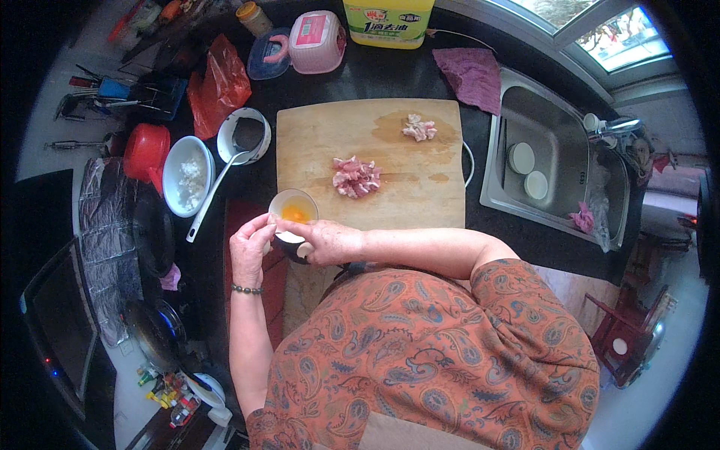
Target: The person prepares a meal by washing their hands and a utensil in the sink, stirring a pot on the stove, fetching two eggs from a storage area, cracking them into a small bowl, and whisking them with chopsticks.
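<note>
while both hands are meeting at the near left corner of the wooden cutting board (371,150), the left hand (251,251) is pinching a piece of white eggshell (289,238) between thumb and fingers, its grip closed on the shell. the right hand (326,241) is curling around the same shell from the other side, fingers closed on it, just below a small white bowl (293,205) that is holding a raw yolk. the bowl is sitting on the board's near left edge. a pile of chopped pink meat (355,176) is lying mid-board, and a smaller pale pile (419,128) is lying toward the far right corner. on the dark tabletop (375,75) to the left, a white ladle (225,169) is resting beside a bowl of white powder (187,176). a steel sink (555,165) is sitting to the right.
</note>
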A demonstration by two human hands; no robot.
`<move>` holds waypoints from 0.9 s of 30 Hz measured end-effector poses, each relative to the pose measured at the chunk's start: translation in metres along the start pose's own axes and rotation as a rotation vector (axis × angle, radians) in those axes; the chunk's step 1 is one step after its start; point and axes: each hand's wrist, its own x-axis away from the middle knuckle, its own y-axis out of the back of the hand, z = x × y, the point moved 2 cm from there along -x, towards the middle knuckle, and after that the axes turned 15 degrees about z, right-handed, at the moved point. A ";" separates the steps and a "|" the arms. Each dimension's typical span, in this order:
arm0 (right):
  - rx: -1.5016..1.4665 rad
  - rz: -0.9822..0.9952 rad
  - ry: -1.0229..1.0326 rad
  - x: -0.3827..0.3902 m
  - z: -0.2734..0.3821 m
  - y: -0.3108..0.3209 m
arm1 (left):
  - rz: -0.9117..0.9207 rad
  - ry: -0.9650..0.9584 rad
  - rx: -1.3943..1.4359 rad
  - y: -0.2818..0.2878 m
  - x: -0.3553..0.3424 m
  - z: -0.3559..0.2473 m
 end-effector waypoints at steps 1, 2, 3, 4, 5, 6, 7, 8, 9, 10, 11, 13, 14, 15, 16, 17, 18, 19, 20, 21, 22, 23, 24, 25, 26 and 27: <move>-0.001 0.003 0.000 0.001 0.000 -0.002 | -0.019 0.006 -0.007 0.001 0.001 0.000; -0.013 -0.027 -0.088 0.003 0.000 -0.002 | -0.027 0.008 -0.001 0.002 0.002 0.001; -0.025 -0.056 -0.177 0.005 0.000 -0.002 | -0.036 0.013 -0.003 0.004 0.003 0.001; -0.024 -0.045 -0.174 0.007 0.002 0.000 | -0.045 0.018 -0.004 0.006 0.004 0.001; -0.083 -0.040 -0.239 0.009 0.008 0.010 | -0.063 0.020 0.008 0.009 0.007 0.003; -0.142 -0.043 -0.307 0.012 0.010 0.019 | -0.056 -0.004 0.032 0.010 0.009 0.003; -0.110 -0.093 -0.296 0.012 0.006 0.021 | -0.050 -0.027 0.056 0.011 0.012 0.003; -0.127 -0.152 -0.286 0.013 -0.002 0.020 | -0.060 -0.028 0.064 0.009 0.017 -0.001; -0.131 -0.172 -0.272 0.014 -0.003 0.022 | -0.089 -0.071 0.061 0.004 0.022 -0.008; -0.135 -0.191 -0.257 0.015 -0.003 0.025 | -0.119 -0.114 0.057 0.000 0.027 -0.014; -0.126 -0.182 -0.259 0.015 -0.005 0.026 | -0.125 -0.117 0.068 -0.003 0.031 -0.015; -0.062 -0.233 -0.227 0.016 -0.006 0.029 | -0.142 -0.219 0.125 -0.004 0.038 -0.016; -0.143 -0.246 -0.212 0.015 -0.003 0.031 | -0.158 -0.221 0.136 0.000 0.039 -0.010; -0.150 -0.257 -0.229 0.015 -0.002 0.031 | -0.143 -0.204 0.143 0.004 0.036 0.000; -0.157 -0.267 -0.246 0.013 0.000 0.030 | -0.129 -0.187 0.151 0.008 0.034 0.010; -0.183 -0.266 -0.263 0.011 0.003 0.029 | -0.125 -0.170 0.212 0.011 0.034 0.018; -0.190 -0.269 -0.234 0.007 0.007 0.027 | -0.145 -0.167 0.228 0.016 0.038 0.023; -0.193 -0.226 -0.231 0.004 0.014 0.024 | -0.167 -0.170 0.245 0.021 0.044 0.027; -0.195 -0.194 -0.230 0.000 0.023 0.024 | -0.180 -0.176 0.257 0.026 0.047 0.029; -0.189 -0.178 -0.231 -0.005 0.030 0.020 | -0.183 -0.143 0.263 0.031 0.057 0.029; -0.163 -0.164 -0.206 -0.011 0.037 0.012 | -0.195 -0.143 0.275 0.036 0.064 0.036; -0.138 -0.157 -0.178 -0.019 0.044 0.006 | -0.220 -0.153 0.238 0.043 0.071 0.043; -0.121 -0.135 -0.110 -0.029 0.044 -0.005 | -0.243 -0.163 0.201 0.049 0.077 0.050; -0.049 -0.120 -0.059 -0.039 0.048 -0.015 | -0.277 -0.139 0.179 0.054 0.082 0.057; 0.019 -0.104 -0.010 -0.049 0.051 -0.027 | -0.283 -0.138 0.184 0.061 0.087 0.068; 0.074 -0.015 -0.029 -0.060 0.049 -0.038 | -0.309 -0.106 0.042 0.068 0.090 0.081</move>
